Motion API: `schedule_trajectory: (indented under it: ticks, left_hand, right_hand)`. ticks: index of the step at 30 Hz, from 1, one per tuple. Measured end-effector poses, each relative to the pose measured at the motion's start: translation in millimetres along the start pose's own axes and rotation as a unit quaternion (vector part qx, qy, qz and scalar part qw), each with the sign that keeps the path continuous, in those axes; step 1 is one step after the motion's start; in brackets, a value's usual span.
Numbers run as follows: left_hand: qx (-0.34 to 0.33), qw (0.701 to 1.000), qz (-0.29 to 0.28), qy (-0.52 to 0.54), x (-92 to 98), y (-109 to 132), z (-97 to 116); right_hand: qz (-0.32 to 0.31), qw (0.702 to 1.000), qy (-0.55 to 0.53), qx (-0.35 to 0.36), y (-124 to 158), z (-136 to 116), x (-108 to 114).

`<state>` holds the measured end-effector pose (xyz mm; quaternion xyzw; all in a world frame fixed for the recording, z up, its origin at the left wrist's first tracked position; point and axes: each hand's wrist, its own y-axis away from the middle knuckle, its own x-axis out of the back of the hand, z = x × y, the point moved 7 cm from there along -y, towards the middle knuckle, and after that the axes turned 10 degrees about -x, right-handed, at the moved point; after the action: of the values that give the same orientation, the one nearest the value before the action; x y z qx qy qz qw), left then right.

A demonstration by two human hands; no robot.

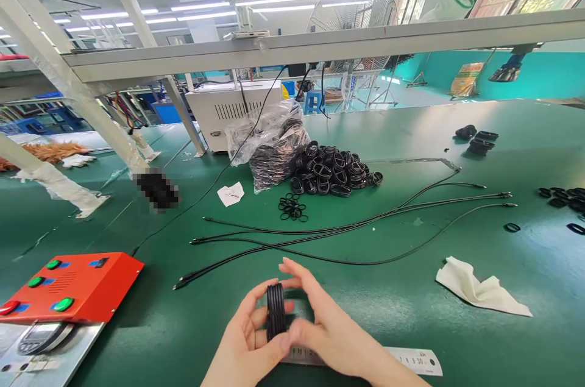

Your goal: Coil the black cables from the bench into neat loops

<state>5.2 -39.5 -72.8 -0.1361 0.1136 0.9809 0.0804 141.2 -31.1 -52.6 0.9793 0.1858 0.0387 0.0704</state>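
Observation:
A coiled black cable bundle (275, 311) stands upright between my two hands at the bottom centre. My left hand (244, 341) pinches it from the left with thumb and fingers. My right hand (326, 326) presses it from the right, thumb low on the coil and fingers curved over the top. Just under my hands a metal ruler (411, 361) lies flat on the green table (411, 125). Several loose black cables (347, 231) stretch across the table just beyond my hands.
A heap of coiled cables (336, 170) and a plastic bag (269, 143) of more sit mid-table, with small black rings (292, 208) nearby. An orange button box (73, 286) is at the left, a white cloth (479, 289) at the right, more coils (562, 198) at the far right.

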Motion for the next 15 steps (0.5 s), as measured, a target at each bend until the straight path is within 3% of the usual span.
schedule_trajectory:
  ticks: [5,11,15]
  left_hand:
    - [-0.018,1.000,0.007,-0.014,-0.1,1,-1]
    - [-0.044,0.997,0.004,-0.056,-3.8,1,-2]
    - [-0.045,0.997,0.011,-0.058,-3.2,-1,-1]
  right_hand:
    - [0.055,0.998,0.011,-0.005,-2,-8,14]
    - [0.014,0.999,-0.032,-0.010,-10,-2,-2]
    - [-0.022,1.000,0.016,0.007,-8,-6,0]
